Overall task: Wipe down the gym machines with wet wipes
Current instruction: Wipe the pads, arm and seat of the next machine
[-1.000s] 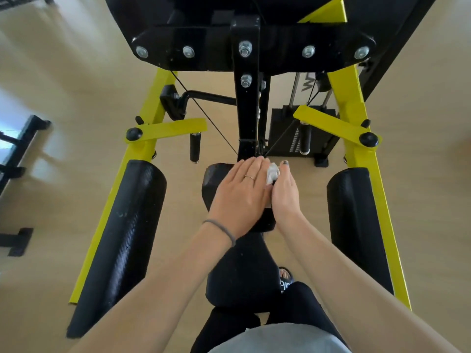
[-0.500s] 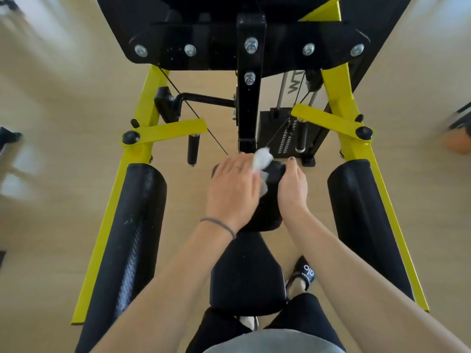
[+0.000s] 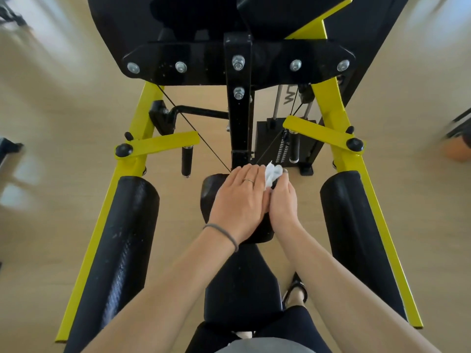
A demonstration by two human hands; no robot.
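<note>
I stand over a yellow and black gym machine (image 3: 142, 118). Both hands are on its small black front pad (image 3: 210, 197), just below the black centre post (image 3: 238, 110). My left hand (image 3: 239, 200) lies flat on the pad with straight fingers. My right hand (image 3: 283, 200) lies beside it, touching it, and pinches a crumpled white wet wipe (image 3: 271, 174) that sticks up between the two hands. How the wipe touches the pad underneath is hidden.
A black seat pad (image 3: 239, 289) lies nearer to me. Long black arm pads stand at left (image 3: 119, 245) and right (image 3: 356, 230). Yellow levers (image 3: 163, 143) and the weight stack (image 3: 275, 138) lie beyond. Pale wooden floor surrounds the machine, with a sandalled foot (image 3: 295, 291) on it.
My left hand's fingers, curled over the pad's far end half a second ago, now lie flat. The right hand has moved in against it. The wipe stays bunched between them.
</note>
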